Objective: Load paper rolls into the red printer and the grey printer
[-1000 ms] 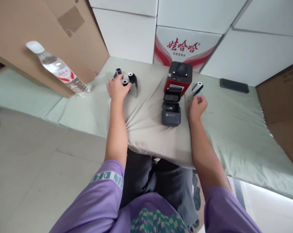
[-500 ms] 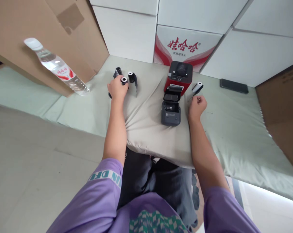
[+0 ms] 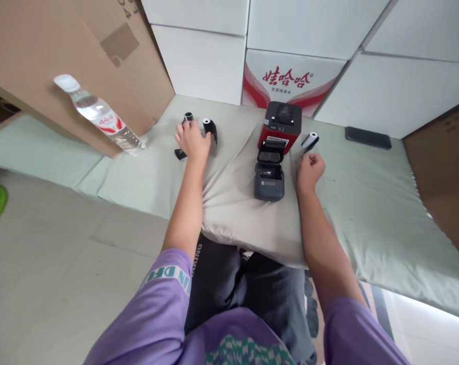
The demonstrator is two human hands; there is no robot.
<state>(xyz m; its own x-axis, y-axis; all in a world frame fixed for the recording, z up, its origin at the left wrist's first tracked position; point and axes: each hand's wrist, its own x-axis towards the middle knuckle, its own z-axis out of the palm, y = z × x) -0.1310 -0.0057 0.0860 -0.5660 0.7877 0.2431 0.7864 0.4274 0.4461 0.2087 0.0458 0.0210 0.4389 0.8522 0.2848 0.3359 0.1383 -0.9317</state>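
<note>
My left hand (image 3: 193,141) lies palm down over the small rolls, its fingers apart. Just beyond its fingertips stands a black roll (image 3: 188,117). A second black roll with a white core (image 3: 210,126) is beside the thumb, its loose strip hanging. A small dark piece (image 3: 180,154) shows left of the wrist; what lies under the palm is hidden. My right hand (image 3: 310,170) rests curled shut on the cloth, just below a white roll with a dark strip (image 3: 310,141). Whatever its fingers may hold is hidden.
Between my hands stand a small dark label printer (image 3: 269,181), lid raised, and a red-and-black printer (image 3: 282,124) behind it. A water bottle (image 3: 103,119) leans at left by a cardboard box (image 3: 80,61). A phone (image 3: 368,137) lies at right. White cartons (image 3: 199,63) line the back.
My left hand has spread its fingers; the roll that showed at its fingertips is no longer visible. My right hand stays in place. The view has shifted slightly.
</note>
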